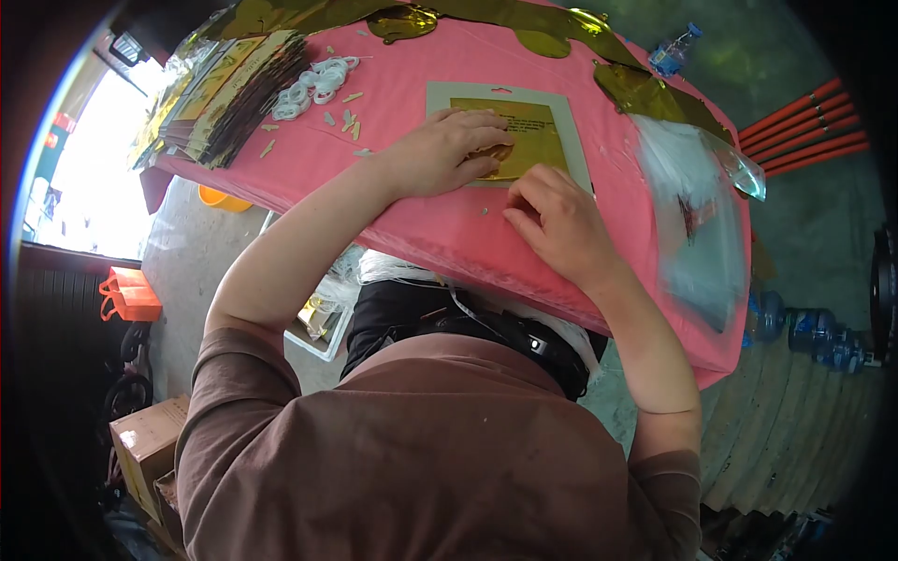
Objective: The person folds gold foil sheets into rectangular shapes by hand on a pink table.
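Note:
A pale card with a hanging slot (445,97) lies on the pink-covered table in front of me, a gold foil piece with small dark print (535,142) on top of it. My left hand (447,152) rests over the left part of the foil, fingers stretched out and partly covering it. At the card's lower right edge is my right hand (559,222). Its fingers are loosely curled, with a gap between thumb and forefinger and nothing visible in them. A small pale scrap (485,211) lies on the cloth between the hands.
Stacked printed packs (234,93) stand at the table's left, beside white looped bands (316,86) and scattered small slips (351,123). Clear plastic bags (687,224) cover the right side. Gold foil sheets (505,17) lie along the far edge, near a plastic bottle (675,51).

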The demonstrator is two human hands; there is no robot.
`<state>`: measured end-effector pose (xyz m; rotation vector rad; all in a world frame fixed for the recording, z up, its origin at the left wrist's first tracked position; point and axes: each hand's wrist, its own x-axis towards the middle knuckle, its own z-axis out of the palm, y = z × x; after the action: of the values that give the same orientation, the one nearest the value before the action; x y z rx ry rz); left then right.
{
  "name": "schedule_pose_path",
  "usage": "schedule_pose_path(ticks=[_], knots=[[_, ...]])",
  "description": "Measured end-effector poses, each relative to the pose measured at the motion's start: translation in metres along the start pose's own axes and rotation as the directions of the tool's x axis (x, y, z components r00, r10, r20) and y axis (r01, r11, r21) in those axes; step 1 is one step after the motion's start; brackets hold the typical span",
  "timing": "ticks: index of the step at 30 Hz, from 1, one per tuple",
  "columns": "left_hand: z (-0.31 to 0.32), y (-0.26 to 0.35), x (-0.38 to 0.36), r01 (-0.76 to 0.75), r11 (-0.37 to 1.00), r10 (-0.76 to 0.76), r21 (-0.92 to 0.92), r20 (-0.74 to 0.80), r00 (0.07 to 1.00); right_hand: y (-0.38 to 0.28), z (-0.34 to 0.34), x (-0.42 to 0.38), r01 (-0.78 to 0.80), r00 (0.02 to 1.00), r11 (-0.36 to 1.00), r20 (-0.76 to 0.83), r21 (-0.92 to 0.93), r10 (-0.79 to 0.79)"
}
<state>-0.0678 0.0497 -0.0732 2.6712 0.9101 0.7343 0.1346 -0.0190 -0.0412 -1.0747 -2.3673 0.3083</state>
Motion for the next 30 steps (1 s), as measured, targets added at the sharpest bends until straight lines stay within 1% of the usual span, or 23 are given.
schedule_pose_path(ticks=[2, 4, 5, 7, 8, 10, 11, 13, 14, 16, 17, 19, 20, 22, 23, 25, 26, 28, 30], knots=[[0.002, -0.002, -0.001, -0.02, 0.999, 0.021, 0.028, -0.031, 0.999, -0.003, 0.001, 0.002, 0.007, 1.0, 1.0, -0.006, 0.012, -0.007], [0.002, -0.002, -0.001, -0.019, 1.0, 0.019, 0.018, -0.019, 1.0, -0.005, -0.001, 0.004, -0.125, 0.981, 0.99, 0.158, 0.06, 0.114], [0.001, -0.002, 0.0, -0.019, 1.0, 0.019, 0.01, -0.01, 1.0, -0.005, 0.0, 0.007, -0.125, 0.981, 0.99, 0.157, 0.061, 0.114], [0.0, -0.001, 0.0, -0.015, 1.0, 0.015, 0.012, -0.004, 1.0, -0.005, 0.001, 0.01, -0.113, 0.969, 0.993, 0.22, -0.026, 0.116], [0.001, -0.001, 0.0, -0.012, 1.0, 0.012, 0.016, 0.0, 1.0, -0.005, 0.002, 0.012, -0.114, 0.968, 0.993, 0.22, -0.026, 0.117], [0.001, -0.002, 0.0, -0.015, 1.0, 0.015, 0.021, -0.002, 1.0, -0.007, 0.004, 0.015, -0.033, 0.98, 0.993, 0.192, -0.11, 0.053], [0.002, -0.002, 0.0, -0.018, 0.999, 0.018, 0.027, -0.005, 1.0, -0.007, 0.006, 0.016, -0.034, 0.98, 0.994, 0.192, -0.107, 0.054], [0.004, -0.005, 0.0, -0.023, 0.999, 0.023, 0.038, -0.009, 1.0, -0.007, 0.01, 0.018, 0.064, 0.988, 0.989, 0.145, -0.136, -0.044], [0.004, -0.004, 0.0, -0.03, 0.998, 0.031, 0.051, -0.016, 0.999, -0.007, 0.011, 0.019, 0.063, 0.989, 0.989, 0.144, -0.134, -0.043], [0.002, -0.003, 0.001, -0.025, 0.999, 0.025, 0.034, 0.0, 1.0, -0.006, 0.012, 0.023, 0.017, 0.969, 0.988, 0.247, -0.151, 0.021], [0.001, -0.003, 0.0, -0.017, 1.0, 0.016, 0.016, 0.014, 1.0, -0.004, 0.012, 0.025, 0.02, 0.969, 0.989, 0.246, -0.149, 0.018], [0.002, -0.003, 0.0, -0.011, 1.0, 0.011, 0.017, 0.019, 1.0, 0.0, 0.011, 0.025, 0.095, 0.968, 0.991, 0.243, -0.096, -0.069], [0.002, -0.004, 0.0, -0.011, 1.0, 0.011, 0.019, 0.021, 1.0, 0.001, 0.01, 0.024, 0.099, 0.968, 0.991, 0.241, -0.094, -0.073], [0.001, -0.004, 0.0, -0.008, 1.0, 0.007, 0.02, 0.027, 1.0, 0.004, 0.006, 0.022, 0.05, 0.965, 0.998, 0.254, 0.048, -0.06], [0.001, -0.003, 0.001, -0.007, 1.0, 0.006, 0.014, 0.037, 0.999, 0.006, 0.004, 0.019, 0.051, 0.966, 0.998, 0.251, 0.045, -0.061], [0.0, -0.001, 0.001, 0.004, 1.0, -0.005, 0.011, 0.05, 0.999, 0.009, 0.002, 0.013, 0.065, 0.969, 0.98, 0.221, 0.19, -0.107], [0.0, -0.001, 0.0, 0.019, 1.0, -0.019, 0.006, 0.065, 0.998, 0.006, -0.004, 0.01, 0.066, 0.969, 0.979, 0.223, 0.193, -0.109], [0.0, -0.002, 0.001, 0.025, 1.0, -0.026, 0.016, 0.079, 0.997, -0.006, -0.029, 0.004, -0.085, 0.957, 0.928, 0.29, 0.363, -0.026], [0.0, -0.001, 0.0, 0.022, 1.0, -0.024, 0.022, 0.095, 0.995, -0.006, -0.055, -0.007, -0.132, 0.97, 0.85, 0.244, 0.51, 0.004]])
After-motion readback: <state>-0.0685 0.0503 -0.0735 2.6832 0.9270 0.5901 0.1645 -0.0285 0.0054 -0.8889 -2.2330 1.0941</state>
